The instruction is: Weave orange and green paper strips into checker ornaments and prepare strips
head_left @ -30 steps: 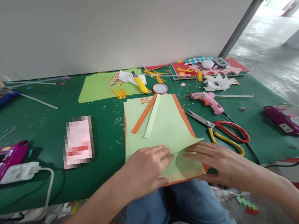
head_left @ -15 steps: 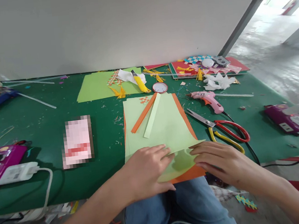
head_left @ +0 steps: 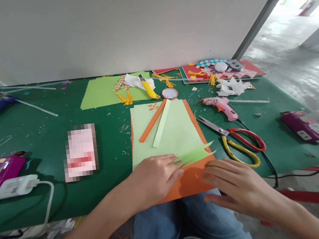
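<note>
A stack of light green paper [head_left: 142,121] lies over orange paper [head_left: 192,179] at the table's front edge. My left hand [head_left: 157,179] is closed on the lower part of the green sheets, fingers over them and thumb near their edge. Two green corners curl up at the right, baring the orange sheet. My right hand [head_left: 226,179] is open over the orange sheet's right corner, thumb apart below; whether its fingertips press the sheet is hard to tell. An orange strip [head_left: 152,122] and a pale green strip [head_left: 161,124] lie on the stack.
Right of the paper lie scissors [head_left: 227,133] and a pink glue gun [head_left: 221,106]. Behind are a yellow cutter [head_left: 150,90], a round lid [head_left: 169,93] and bright green sheets [head_left: 98,92]. Leftward lie a blurred pink item [head_left: 81,151] and a purple power strip [head_left: 3,175].
My right hand has let go of the green sheets and moved down over the orange paper. The green edge is now folded further back, showing more orange.
</note>
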`<state>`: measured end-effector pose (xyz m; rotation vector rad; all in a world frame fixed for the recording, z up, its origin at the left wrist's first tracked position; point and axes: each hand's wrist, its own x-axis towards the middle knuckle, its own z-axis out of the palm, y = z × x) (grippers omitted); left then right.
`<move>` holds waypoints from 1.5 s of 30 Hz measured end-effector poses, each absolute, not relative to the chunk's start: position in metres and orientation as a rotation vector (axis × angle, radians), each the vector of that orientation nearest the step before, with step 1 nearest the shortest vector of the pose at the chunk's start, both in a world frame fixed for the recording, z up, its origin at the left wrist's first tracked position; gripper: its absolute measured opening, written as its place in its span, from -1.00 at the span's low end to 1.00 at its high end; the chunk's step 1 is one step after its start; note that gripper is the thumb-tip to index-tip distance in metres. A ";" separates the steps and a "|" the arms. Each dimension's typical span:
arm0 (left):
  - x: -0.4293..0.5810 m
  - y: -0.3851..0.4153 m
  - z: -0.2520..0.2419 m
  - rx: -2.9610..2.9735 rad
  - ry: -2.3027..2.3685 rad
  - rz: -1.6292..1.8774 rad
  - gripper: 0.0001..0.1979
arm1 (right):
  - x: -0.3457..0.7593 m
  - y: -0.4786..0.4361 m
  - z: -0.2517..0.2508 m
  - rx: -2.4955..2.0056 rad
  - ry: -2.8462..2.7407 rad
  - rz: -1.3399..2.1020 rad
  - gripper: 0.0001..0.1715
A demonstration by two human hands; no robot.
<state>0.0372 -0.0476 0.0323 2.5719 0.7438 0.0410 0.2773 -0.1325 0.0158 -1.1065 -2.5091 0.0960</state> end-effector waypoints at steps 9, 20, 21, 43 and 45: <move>0.037 -0.046 0.033 2.511 0.734 0.071 -0.57 | 0.272 -0.122 0.007 -1.082 -2.549 0.320 -0.82; 0.037 -0.044 0.035 2.514 0.690 0.046 -0.59 | 0.273 -0.122 0.001 -1.138 -2.285 0.404 -0.85; 0.037 -0.044 0.035 2.515 0.689 0.049 -0.60 | 0.273 -0.122 0.001 -1.153 -2.270 0.416 -0.85; 0.040 -0.050 0.027 2.663 0.634 -0.022 -0.60 | 0.268 -0.152 0.042 -0.744 -2.587 -0.287 -0.60; 0.039 -0.051 0.028 2.673 0.625 -0.048 -0.59 | 0.277 -0.165 0.026 -0.746 -2.565 -0.275 -0.61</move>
